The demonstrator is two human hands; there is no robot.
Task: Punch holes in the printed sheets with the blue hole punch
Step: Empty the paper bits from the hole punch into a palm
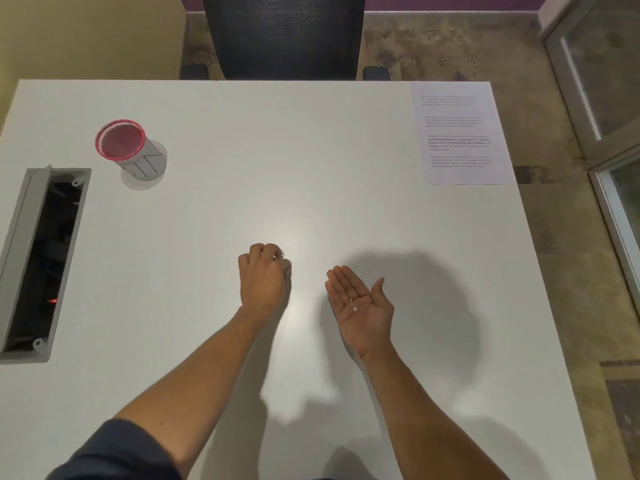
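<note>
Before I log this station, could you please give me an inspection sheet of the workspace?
Surface: white rectangular table, mostly bare.
Job's things: printed white paper sheets at far right corner; blue hole punch not seen.
Clutter: red-rimmed mesh cup, far left; small white paper bits in the right palm.
Grippers: left hand curled, fingertips pinched on the table; right hand open, palm up.
Cables: grey cable hatch open at left edge.
Surroundings: black mesh office chair opposite; mottled floor.
</note>
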